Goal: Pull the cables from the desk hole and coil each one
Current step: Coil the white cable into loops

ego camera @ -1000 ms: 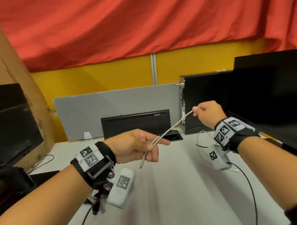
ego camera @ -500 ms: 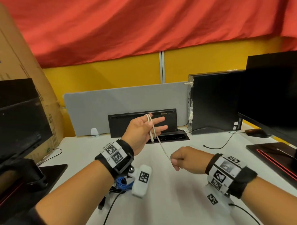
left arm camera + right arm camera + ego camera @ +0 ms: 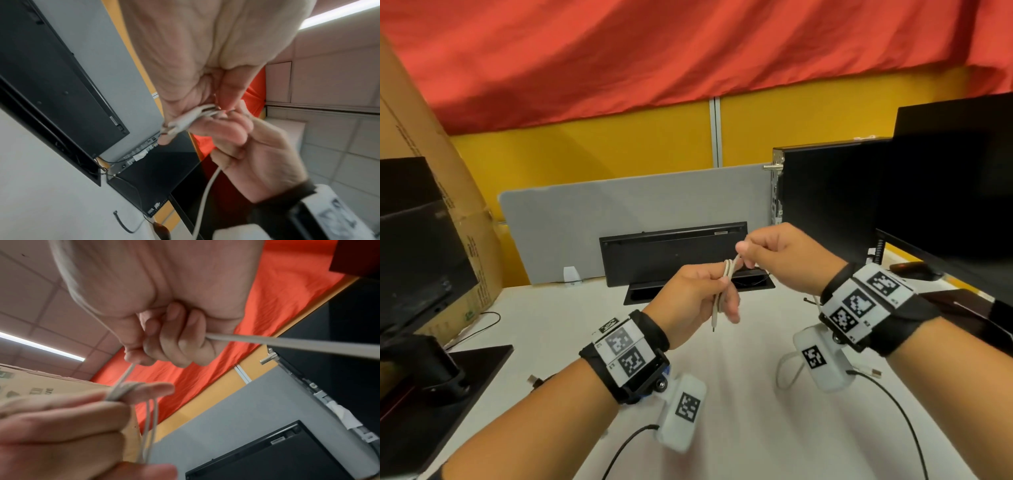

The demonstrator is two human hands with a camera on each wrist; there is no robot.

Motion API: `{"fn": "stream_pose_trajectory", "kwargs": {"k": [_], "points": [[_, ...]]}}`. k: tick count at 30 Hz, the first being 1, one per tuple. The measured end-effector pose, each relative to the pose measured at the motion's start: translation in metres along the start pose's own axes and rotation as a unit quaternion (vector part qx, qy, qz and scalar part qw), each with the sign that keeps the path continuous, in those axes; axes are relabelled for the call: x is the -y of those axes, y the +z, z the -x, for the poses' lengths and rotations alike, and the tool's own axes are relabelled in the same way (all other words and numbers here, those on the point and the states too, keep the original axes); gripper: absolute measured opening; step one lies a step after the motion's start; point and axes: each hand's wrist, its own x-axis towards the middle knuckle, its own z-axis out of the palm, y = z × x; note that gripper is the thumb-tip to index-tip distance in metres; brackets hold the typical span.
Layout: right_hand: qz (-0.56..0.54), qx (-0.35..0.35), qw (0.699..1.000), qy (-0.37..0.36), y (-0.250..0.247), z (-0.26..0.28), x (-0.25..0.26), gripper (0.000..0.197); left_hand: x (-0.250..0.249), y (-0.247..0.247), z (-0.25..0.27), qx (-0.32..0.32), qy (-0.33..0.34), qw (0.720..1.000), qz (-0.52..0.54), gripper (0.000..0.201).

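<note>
coiling is under way at the centre of the frame: the left hand (image 3: 690, 298) pinches the gathered loops of the white cable (image 3: 724, 289) while the right hand (image 3: 779, 257), fisted on its free run, likely must lay another loop over without slackening

A white worktop (image 3: 739, 404) carries everything here. At its far edge a black rectangular cable hole (image 3: 698, 287) is sunk into the surface, with a black hinged lid (image 3: 671, 253) standing up behind it. A grey divider panel (image 3: 619, 219) rises along the back. To the right a black computer tower (image 3: 828, 195) stands upright on the surface, and beside it the black base of a monitor (image 3: 959, 305). On the left sits another black monitor base (image 3: 431, 387), with a cardboard box (image 3: 465, 260) behind it. 1 thin black cable (image 3: 482, 323) lies looped near that box, and a white cable (image 3: 787, 371) curves on the surface at right.
</note>
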Motion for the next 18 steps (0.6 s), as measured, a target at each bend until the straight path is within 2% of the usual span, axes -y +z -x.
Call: {"fn": "stream_pose_trajectory", "kwargs": {"k": [2, 5, 9, 13, 16, 18], "points": [[-0.015, -0.031, 0.999, -0.005, 0.001, -0.002, -0.009, 0.036, -0.001, 0.003, 0.001, 0.018, -0.009, 0.999, 0.033, 0.031], [-0.054, -0.071, 0.996, -0.008, 0.008, -0.005, -0.022, 0.032, -0.003, 0.008, 0.003, 0.013, -0.02, 0.994, 0.11, 0.036], [-0.074, -0.076, 0.994, 0.013, 0.025, -0.004, -0.036, 0.036, -0.008, 0.01, 0.005, 0.021, 0.017, 0.983, 0.179, 0.034], [-0.065, 0.003, 0.995, 0.077, 0.044, 0.001, -0.045, 0.034, -0.013, 0.007, 0.003, -0.02, 0.063, 0.989, 0.129, 0.031], [0.038, 0.083, 0.992, 0.084, 0.055, 0.011, -0.042, 0.034, -0.014, 0.002, 0.004, -0.056, 0.076, 0.989, 0.114, 0.027], [0.067, 0.133, 0.986, 0.079, 0.058, 0.02, -0.033, 0.04, -0.012, -0.001, 0.004, -0.073, 0.08, 0.988, 0.107, 0.021]]}}
